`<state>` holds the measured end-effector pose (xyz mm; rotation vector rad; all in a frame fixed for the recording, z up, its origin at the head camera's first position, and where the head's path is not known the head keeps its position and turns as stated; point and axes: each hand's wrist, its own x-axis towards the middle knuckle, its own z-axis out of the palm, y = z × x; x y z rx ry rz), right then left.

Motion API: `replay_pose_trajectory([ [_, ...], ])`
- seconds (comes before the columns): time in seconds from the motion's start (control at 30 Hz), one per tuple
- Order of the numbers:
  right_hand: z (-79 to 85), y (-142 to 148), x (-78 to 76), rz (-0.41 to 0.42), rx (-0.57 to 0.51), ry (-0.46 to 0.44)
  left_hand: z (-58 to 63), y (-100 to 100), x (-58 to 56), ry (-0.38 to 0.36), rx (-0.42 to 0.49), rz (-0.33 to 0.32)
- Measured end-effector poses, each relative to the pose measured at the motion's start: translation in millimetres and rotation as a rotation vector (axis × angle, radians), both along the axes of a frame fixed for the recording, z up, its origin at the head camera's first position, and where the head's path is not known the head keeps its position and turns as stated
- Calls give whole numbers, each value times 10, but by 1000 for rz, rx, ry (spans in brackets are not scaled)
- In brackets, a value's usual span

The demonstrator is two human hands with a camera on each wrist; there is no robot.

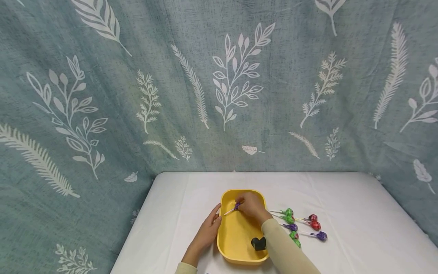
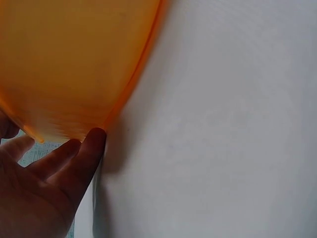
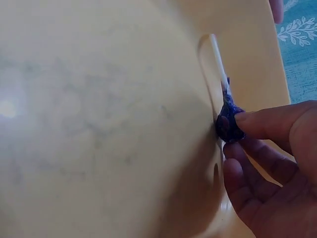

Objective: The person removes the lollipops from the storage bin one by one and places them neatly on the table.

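A yellow tray (image 1: 241,232) with rounded corners and raised walls lies on the white table. Inside its far half, my right hand (image 1: 251,205) pinches a purple-wrapped lollipop (image 1: 237,206) by the candy end. The right wrist view shows thumb and fingertips on the wrapped head of that lollipop (image 3: 229,121), its white stick pointing away from the hand, close to the tray wall. My left hand (image 1: 207,230) rests against the tray's left side. Seen from the left wrist, the fingers of the left hand (image 2: 44,193) are extended and touch the orange-looking tray wall (image 2: 124,89).
Right of the tray lie several lollipops: green ones (image 1: 289,212), red ones (image 1: 315,225) and purple ones (image 1: 321,236), sticks mostly pointing left. A black device (image 1: 258,244) shows by the right sleeve. A blue-green leaf-patterned curtain (image 1: 219,95) hangs behind the white table (image 1: 359,220).
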<state>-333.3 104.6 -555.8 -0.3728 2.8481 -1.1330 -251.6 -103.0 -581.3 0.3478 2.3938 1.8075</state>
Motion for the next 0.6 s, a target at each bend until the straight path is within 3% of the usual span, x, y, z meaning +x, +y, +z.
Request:
replay_pose_trajectory([
  [0.4,13,25,25,12,18,35,13,11,13,-9,-14,7],
  [0.6,99,33,52,0,13,18,11,3,16,-27,-17,20],
])
